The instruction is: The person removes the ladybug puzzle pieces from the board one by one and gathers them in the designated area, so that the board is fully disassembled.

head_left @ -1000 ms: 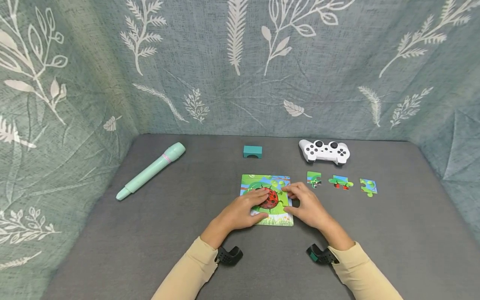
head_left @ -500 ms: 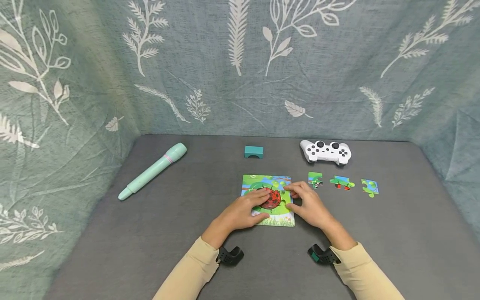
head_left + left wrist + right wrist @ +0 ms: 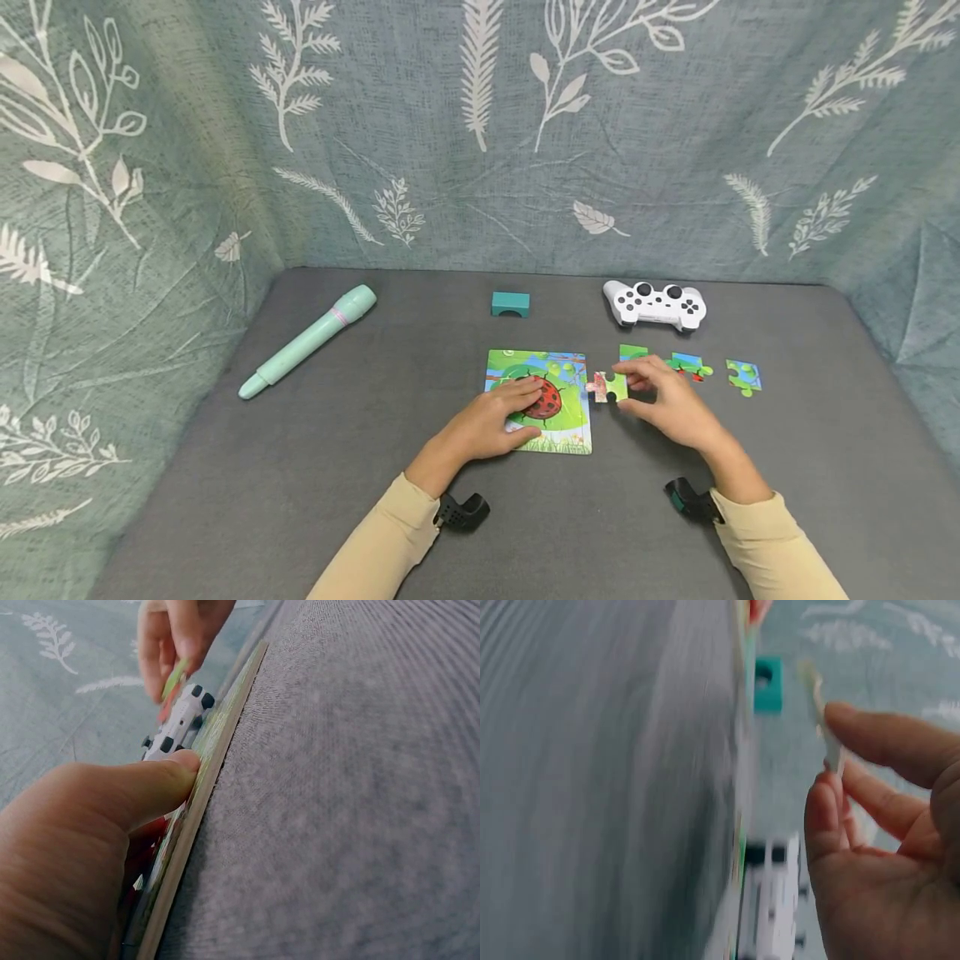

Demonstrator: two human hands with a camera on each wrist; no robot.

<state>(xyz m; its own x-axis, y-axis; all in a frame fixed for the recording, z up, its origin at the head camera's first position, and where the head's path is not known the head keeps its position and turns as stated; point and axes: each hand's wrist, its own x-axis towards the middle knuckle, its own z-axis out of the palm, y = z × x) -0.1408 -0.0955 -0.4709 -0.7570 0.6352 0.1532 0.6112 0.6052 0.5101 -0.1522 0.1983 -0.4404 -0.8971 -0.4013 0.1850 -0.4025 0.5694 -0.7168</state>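
Observation:
A square ladybug puzzle (image 3: pixel 572 429) lies flat in the middle of the grey table in the head view. My left hand (image 3: pixel 487 421) rests on its left part, the fingers stretched over the red ladybug. In the left wrist view, the thumb (image 3: pixel 161 787) presses on the puzzle near its edge. Just off the puzzle's right side, my right hand (image 3: pixel 671 404) pinches a puzzle piece (image 3: pixel 617 387), green with a reddish part, between thumb and fingers. The right wrist view shows that piece (image 3: pixel 832 750) raised above the table, blurred and nearly edge-on.
Behind the right hand lie loose puzzle pieces: one partly covered (image 3: pixel 633 352), a middle one (image 3: pixel 688 362) and a right one (image 3: pixel 745 375). Farther back are a white game controller (image 3: pixel 655 306) and a teal block (image 3: pixel 511 304). A mint-green tube-shaped object (image 3: pixel 307 342) lies at left.
My right hand has moved right, off the puzzle, carrying the pinched piece with it. It now partly covers the loose pieces. My left hand stays on the puzzle.

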